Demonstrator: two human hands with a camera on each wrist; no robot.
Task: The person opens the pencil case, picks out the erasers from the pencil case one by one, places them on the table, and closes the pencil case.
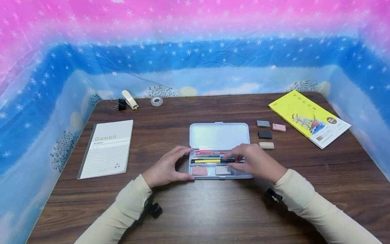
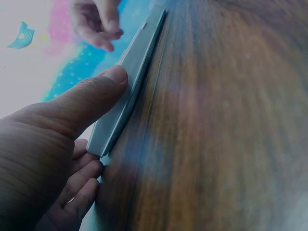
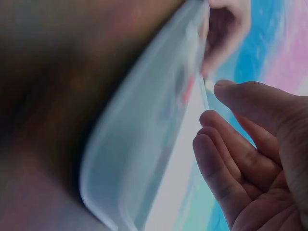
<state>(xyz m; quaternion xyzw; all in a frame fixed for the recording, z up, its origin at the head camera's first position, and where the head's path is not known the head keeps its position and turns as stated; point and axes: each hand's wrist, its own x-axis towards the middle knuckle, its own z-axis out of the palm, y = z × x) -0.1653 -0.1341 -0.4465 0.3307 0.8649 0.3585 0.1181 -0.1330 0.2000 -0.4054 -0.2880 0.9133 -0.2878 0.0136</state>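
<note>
A pale translucent pencil case (image 1: 219,134) lies with its lid raised at the back. Its rear compartment holds several pens, among them a yellow and black pen (image 1: 207,161) and a red pen (image 1: 207,152). A pink eraser (image 1: 199,170) and a whitish eraser (image 1: 223,170) lie in the front compartment. My left hand (image 1: 166,166) holds the case's left end, thumb on the front wall, seen also in the left wrist view. Over the case's right half is my right hand (image 1: 254,161), fingers slightly bent, with nothing visible between them in the right wrist view.
Right of the case lie a grey eraser (image 1: 263,123), a pink eraser (image 1: 279,127), a black eraser (image 1: 265,135) and a beige eraser (image 1: 266,145). Beyond is a yellow book (image 1: 307,117). At left are a notebook (image 1: 106,149), binder clip (image 1: 122,104), stapler (image 1: 130,100) and tape roll (image 1: 156,101).
</note>
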